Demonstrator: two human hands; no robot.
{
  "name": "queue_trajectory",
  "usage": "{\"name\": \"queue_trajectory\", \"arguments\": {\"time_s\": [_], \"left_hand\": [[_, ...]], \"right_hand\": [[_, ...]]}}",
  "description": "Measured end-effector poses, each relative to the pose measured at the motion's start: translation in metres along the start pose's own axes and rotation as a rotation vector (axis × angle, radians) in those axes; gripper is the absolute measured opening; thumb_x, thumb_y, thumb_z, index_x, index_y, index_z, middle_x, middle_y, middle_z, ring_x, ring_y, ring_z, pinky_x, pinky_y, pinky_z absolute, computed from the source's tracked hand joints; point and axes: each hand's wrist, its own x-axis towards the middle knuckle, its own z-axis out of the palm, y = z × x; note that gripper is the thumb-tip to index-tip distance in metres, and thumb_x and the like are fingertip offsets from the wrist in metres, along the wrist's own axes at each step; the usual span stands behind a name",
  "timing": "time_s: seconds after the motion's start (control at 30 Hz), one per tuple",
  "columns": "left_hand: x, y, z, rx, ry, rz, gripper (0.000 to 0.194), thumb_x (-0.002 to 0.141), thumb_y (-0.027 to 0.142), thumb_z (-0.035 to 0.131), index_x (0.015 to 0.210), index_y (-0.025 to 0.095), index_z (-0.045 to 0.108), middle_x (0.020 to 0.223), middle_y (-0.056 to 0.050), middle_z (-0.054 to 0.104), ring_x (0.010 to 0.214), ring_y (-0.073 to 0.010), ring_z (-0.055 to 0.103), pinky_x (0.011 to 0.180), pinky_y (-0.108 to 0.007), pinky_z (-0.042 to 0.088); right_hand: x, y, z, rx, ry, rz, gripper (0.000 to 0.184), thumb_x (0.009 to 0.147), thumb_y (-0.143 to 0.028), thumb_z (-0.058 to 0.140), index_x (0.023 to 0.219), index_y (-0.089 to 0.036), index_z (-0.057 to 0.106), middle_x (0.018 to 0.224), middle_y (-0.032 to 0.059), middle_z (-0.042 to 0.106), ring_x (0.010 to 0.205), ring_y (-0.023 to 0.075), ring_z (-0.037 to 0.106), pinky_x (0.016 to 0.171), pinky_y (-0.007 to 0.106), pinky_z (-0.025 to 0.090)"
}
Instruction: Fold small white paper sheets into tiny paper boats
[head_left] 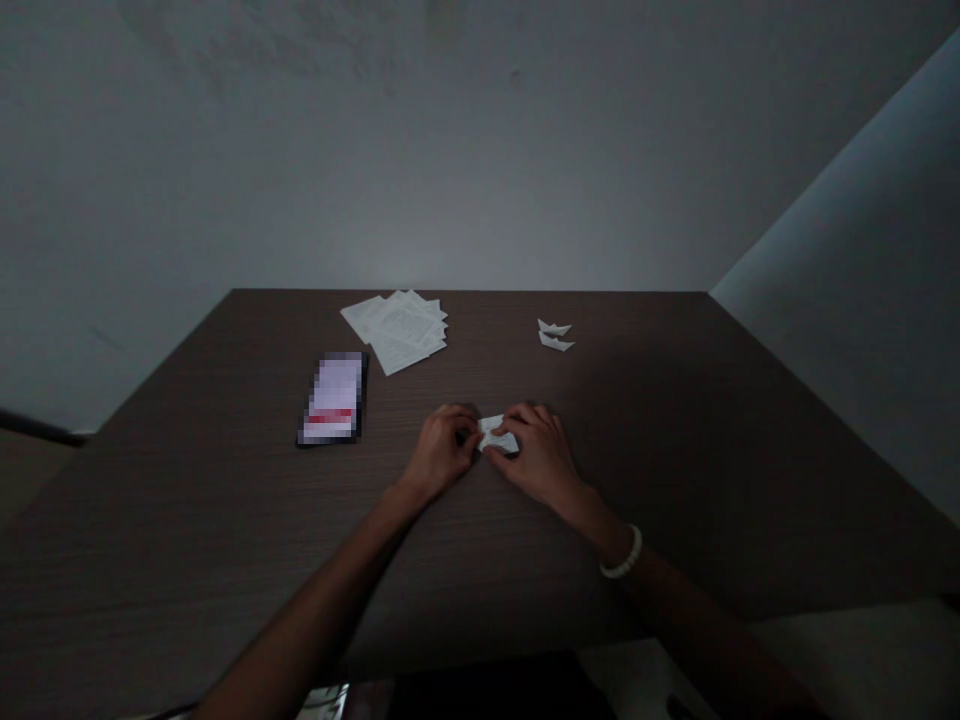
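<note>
My left hand (pixel 439 452) and my right hand (pixel 536 455) meet in the middle of the dark wood-grain table (pixel 225 540). Between their fingertips is a small folded piece of white paper (pixel 498 435), pinched from both sides. Part of it is hidden by my fingers. Two small folded paper boats (pixel 555 335) lie together farther ahead, to the right, out of reach of my fingers. A white beaded bracelet (pixel 622 553) circles my right wrist.
A loose stack of printed paper sheets (pixel 397 330) lies at the far edge of the table. To its lower left is a phone (pixel 332 398) with a pixelated screen. Plain walls bound the table's back and right sides.
</note>
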Motion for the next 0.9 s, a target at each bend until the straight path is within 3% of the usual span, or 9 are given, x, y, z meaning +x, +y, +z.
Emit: {"name": "queue_trajectory", "arguments": {"time_s": [0.27,0.7,0.9], "left_hand": [[-0.0036,-0.0039,0.0021,0.053,0.032,-0.066,0.005,0.075,0.013,0.07,0.076,0.016,0.065,0.089,-0.007,0.067,0.088,-0.0233,0.061,0.084,-0.04,0.05],[-0.0054,-0.0037,0.0007,0.053,0.03,-0.047,0.005,0.078,0.017,0.069,0.077,0.017,0.065,0.089,-0.006,0.065,0.089,-0.0218,0.057,0.084,-0.036,0.046],[-0.0062,-0.0071,-0.0047,0.069,-0.043,-0.006,0.006,0.082,0.021,0.067,0.079,0.017,0.066,0.093,-0.006,0.065,0.092,-0.022,0.057,0.085,-0.037,0.046]], "right_hand": [[-0.0009,-0.0001,-0.0001,-0.023,-0.011,-0.014,0.02,0.082,-0.04,0.07,0.094,-0.024,0.068,0.105,0.005,0.063,0.1,0.0259,0.051,0.082,0.04,0.037],[-0.0006,0.0017,-0.0013,-0.026,-0.043,-0.104,0.015,0.087,-0.036,0.066,0.099,-0.029,0.072,0.101,0.0033,0.062,0.095,0.0219,0.05,0.08,0.037,0.033],[-0.0011,-0.0001,-0.0036,-0.049,-0.052,-0.127,0.015,0.089,-0.037,0.063,0.096,-0.029,0.073,0.1,0.0034,0.062,0.094,0.0213,0.051,0.079,0.035,0.033]]}}
